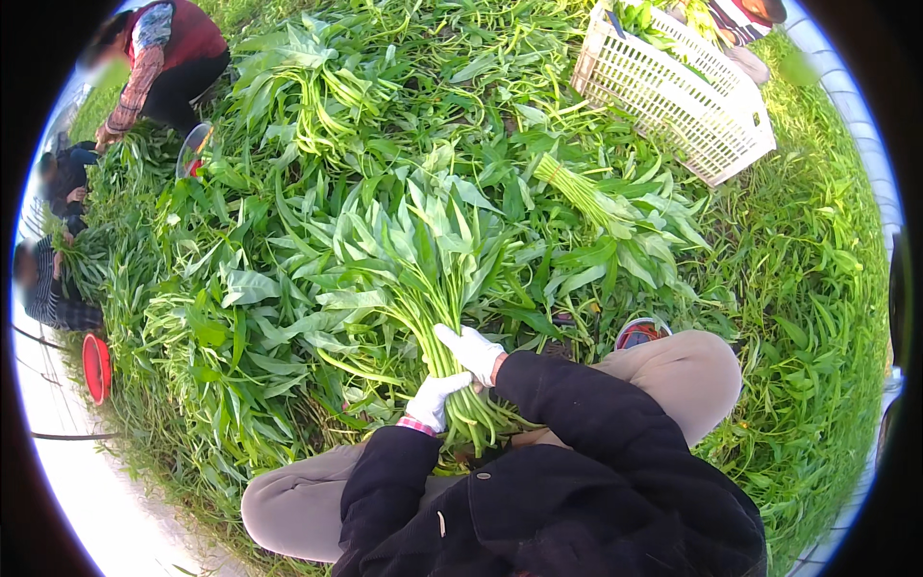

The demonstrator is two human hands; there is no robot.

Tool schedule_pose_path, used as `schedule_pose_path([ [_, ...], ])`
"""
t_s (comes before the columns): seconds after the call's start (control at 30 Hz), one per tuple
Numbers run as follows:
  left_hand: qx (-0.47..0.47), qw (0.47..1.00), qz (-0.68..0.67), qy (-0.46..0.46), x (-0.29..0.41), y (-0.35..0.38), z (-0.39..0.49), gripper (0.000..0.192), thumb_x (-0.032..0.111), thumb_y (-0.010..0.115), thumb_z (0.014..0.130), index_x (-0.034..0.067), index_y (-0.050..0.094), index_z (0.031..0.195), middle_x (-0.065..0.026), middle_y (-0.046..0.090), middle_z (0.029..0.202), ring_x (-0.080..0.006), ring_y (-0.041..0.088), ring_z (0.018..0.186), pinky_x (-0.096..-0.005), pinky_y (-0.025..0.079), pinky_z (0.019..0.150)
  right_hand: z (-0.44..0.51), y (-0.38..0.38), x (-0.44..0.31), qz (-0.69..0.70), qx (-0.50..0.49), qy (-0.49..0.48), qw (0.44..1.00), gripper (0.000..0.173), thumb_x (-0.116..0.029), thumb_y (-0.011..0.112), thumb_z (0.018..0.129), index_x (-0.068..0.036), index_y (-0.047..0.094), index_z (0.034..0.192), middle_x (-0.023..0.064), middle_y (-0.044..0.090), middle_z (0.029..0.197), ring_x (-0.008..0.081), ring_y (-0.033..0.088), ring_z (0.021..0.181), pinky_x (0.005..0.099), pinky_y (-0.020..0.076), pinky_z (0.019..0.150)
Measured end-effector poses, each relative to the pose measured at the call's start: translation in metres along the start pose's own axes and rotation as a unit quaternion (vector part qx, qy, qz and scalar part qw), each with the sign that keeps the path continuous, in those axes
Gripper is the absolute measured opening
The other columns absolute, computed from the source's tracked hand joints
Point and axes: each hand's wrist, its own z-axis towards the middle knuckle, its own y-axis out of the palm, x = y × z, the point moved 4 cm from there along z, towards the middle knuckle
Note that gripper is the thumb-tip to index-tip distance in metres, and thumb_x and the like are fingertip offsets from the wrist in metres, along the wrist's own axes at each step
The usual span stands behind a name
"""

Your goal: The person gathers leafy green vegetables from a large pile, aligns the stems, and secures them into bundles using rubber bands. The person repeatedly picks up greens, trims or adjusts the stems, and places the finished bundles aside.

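Both my hands wear white gloves and grip one bunch of water spinach [429, 288] in front of my lap. My left hand [435, 401] is closed round the lower stems, just above their cut ends. Slightly higher, my right hand [470, 352] wraps the same stems from the right side. The long leaves fan out away from me, and the pale stem ends point back towards my body. To the right lies a tied bundle of water spinach [588, 195], a reddish band round its stems. Farther off at the upper left rests a loose pile of stems [317, 101].
A white plastic crate [678, 108] holding greens stands tilted at the upper right, a person [746, 21] behind it. Other people [169, 58] work along the left side. A red basin [96, 368] sits at the left edge. Cut greens [238, 346] cover the ground around me.
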Motion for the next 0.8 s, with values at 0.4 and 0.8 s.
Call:
schedule_pose_path([
  [0.4, 0.096, 0.986, 0.045, 0.131, 0.032, 0.027, -0.026, 0.037, -0.006, 0.067, 0.078, -0.004, 0.058, 0.114, -0.0127, 0.068, 0.091, -0.0251, 0.069, 0.079, -0.0368, 0.058, 0.073, -0.049, 0.025, -0.066, 0.125, -0.159, -0.172, 0.964, 0.037, -0.037, 0.052, 0.100, -0.004, 0.057, 0.116, 0.0089, 0.067, 0.095, 0.0173, 0.066, 0.083, 0.0328, 0.0566, 0.071],
  [0.8, -0.074, 0.821, -0.024, 0.566, 0.251, 0.022, -0.323, 0.044, 0.014, 0.057, 0.092, 0.000, 0.043, 0.132, 0.0002, 0.045, 0.094, -0.0123, 0.046, 0.082, -0.0326, 0.040, 0.083, -0.034, -0.056, -0.087, 0.093, -0.003, -0.219, 0.971, 0.056, -0.049, 0.045, 0.100, -0.003, 0.051, 0.131, 0.0130, 0.068, 0.111, 0.0200, 0.066, 0.093, 0.0323, 0.0498, 0.083],
])
